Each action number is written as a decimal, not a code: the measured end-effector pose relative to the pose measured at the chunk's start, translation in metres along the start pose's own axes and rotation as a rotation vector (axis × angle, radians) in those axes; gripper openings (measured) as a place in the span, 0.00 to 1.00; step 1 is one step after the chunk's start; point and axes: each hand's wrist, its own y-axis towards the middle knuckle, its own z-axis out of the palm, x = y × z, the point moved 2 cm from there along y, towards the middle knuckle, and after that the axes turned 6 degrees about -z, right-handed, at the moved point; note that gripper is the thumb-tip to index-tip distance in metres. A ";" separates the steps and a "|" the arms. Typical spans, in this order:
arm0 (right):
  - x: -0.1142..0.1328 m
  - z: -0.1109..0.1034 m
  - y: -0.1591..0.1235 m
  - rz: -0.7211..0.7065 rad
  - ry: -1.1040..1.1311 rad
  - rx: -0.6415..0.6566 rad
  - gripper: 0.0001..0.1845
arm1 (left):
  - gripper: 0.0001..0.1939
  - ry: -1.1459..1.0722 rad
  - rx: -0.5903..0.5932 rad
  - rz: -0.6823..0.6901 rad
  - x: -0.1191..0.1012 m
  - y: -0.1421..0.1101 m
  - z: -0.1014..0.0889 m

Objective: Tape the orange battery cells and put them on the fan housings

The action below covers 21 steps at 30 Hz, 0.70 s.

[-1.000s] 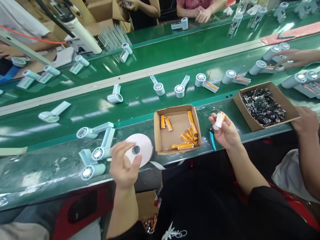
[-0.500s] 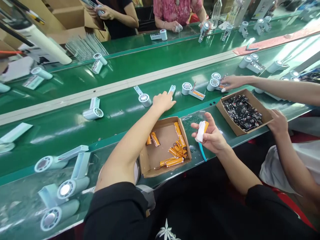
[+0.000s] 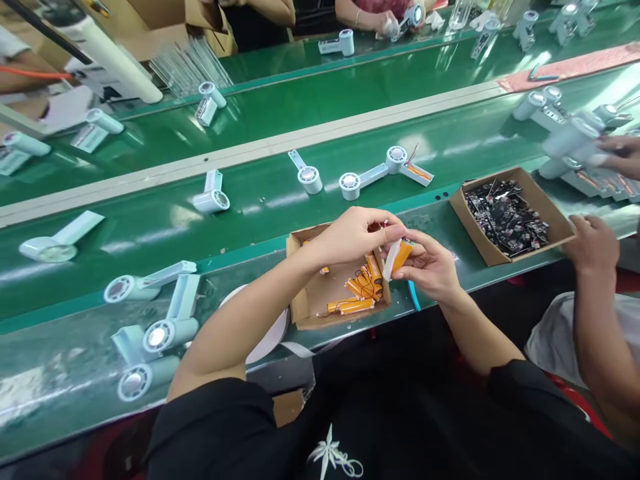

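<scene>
My right hand (image 3: pixel 434 270) grips an orange battery (image 3: pixel 403 257) with a white strip along one side, above the right edge of a cardboard box. My left hand (image 3: pixel 357 233) is closed in a pinch at the battery's upper end, where a bit of thin wire shows; its fingertips partly hide what they pinch. Below my hands, the cardboard box (image 3: pixel 310 323) holds several orange batteries (image 3: pixel 364 287) with dark wires. Just beyond lies a pale blue handheld fan (image 3: pixel 350 185) on the green belt, its handle pointing right towards another fan (image 3: pixel 397 159) with an orange battery in its open handle.
More fans (image 3: pixel 310 179) lie along the green belt (image 3: pixel 260 233) and at the left (image 3: pixel 160 335). A roll of white tape (image 3: pixel 270 337) is by my left forearm. Blue-handled tool (image 3: pixel 414 295) lies beside the box. At right, a co-worker's hand (image 3: pixel 593 247) touches a box of small circuit parts (image 3: pixel 485 248).
My left hand has come back from the fan on the belt to the battery in my right hand. That fan now lies turned. The co-worker at right has moved fans further right.
</scene>
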 end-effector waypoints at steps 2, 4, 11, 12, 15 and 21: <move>0.000 0.004 -0.005 0.015 0.017 -0.009 0.45 | 0.31 -0.138 0.003 -0.003 -0.004 -0.014 0.004; 0.002 0.006 -0.010 0.044 0.046 0.003 0.43 | 0.29 -0.176 0.028 0.016 -0.005 -0.023 -0.001; 0.009 0.009 -0.027 0.152 0.191 0.165 0.38 | 0.14 0.379 0.016 0.334 -0.030 -0.042 -0.017; 0.010 0.011 -0.029 0.179 0.204 0.216 0.36 | 0.15 0.448 0.014 0.380 -0.036 -0.044 -0.014; 0.012 0.018 -0.034 0.239 0.154 0.351 0.32 | 0.17 0.560 0.062 0.469 -0.050 -0.047 0.003; 0.017 0.018 -0.040 0.083 -0.457 0.335 0.19 | 0.19 0.597 0.107 0.555 -0.049 -0.050 0.019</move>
